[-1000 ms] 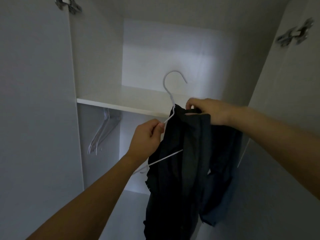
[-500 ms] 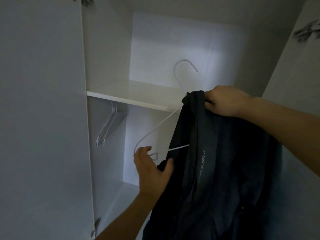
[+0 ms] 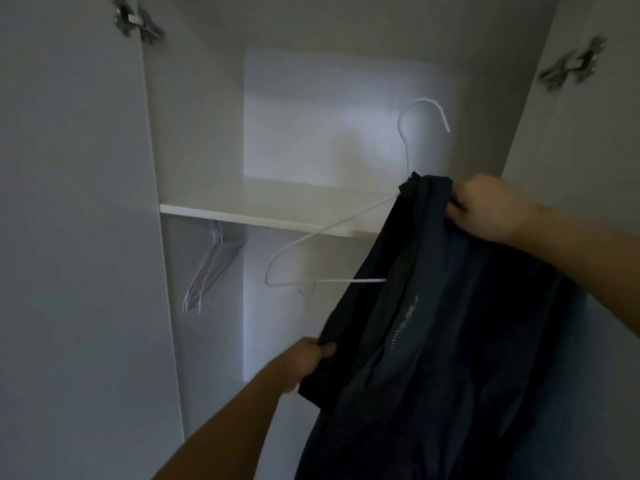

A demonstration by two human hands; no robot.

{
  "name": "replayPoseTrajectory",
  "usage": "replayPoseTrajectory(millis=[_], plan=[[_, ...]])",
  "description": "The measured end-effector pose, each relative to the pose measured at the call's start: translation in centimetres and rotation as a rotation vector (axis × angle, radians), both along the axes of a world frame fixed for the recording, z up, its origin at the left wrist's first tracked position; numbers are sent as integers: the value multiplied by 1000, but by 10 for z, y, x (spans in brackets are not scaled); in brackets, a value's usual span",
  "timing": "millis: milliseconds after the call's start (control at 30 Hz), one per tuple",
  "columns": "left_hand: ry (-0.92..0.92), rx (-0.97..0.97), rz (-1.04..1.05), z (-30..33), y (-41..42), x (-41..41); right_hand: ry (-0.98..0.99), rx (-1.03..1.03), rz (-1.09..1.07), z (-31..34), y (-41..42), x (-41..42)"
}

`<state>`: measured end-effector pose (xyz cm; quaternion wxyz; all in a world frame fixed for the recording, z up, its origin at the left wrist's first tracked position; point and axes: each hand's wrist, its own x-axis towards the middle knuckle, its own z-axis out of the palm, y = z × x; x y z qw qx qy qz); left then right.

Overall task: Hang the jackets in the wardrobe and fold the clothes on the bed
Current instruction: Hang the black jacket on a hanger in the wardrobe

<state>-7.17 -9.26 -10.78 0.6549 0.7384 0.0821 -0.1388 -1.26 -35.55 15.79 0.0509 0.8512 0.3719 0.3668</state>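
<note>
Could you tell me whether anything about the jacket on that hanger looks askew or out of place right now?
Yes. The dark jacket sits on only one side of the white hanger; the hanger's left arm sticks out bare. The left hand grips the jacket's edge and the right hand grips its top.

A bunch of thin white spare hangers (image 3: 211,268) hangs above and to the left of the left hand (image 3: 304,362), under a white shelf (image 3: 270,206) that runs level with the right hand (image 3: 485,206). One metal hinge (image 3: 136,22) sits high up, far left of both hands, and a second hinge (image 3: 571,65), blurred, sits above the right hand.
</note>
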Motion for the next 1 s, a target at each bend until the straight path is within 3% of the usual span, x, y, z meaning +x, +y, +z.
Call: replayPoseTrajectory(millis=[100, 200, 300, 433, 567, 733, 900, 1000], plan=[[-37, -141, 223, 52, 35, 16, 77, -84, -110, -4, -18, -8], [-58, 6, 336, 124, 67, 27, 99, -246, -257, -18, -24, -16], [-42, 142, 273, 191, 82, 27, 112, -262, -367, -26, -22, -19], [-81, 149, 124, 251, 63, 15, 59, -90, -362, -25, -9, -19], [-61, 115, -31, 276, 45, 4, 39, -17, -459, -16, -3, -11], [-99, 3, 47, 279, 62, -3, 6, 64, -631, -2, -11, -18], [-215, -117, 0, 282, 41, -6, -2, -31, -559, -16, 30, -31], [-243, -93, 139, 292, 59, -10, 21, 9, -585, -13, 18, -30]])
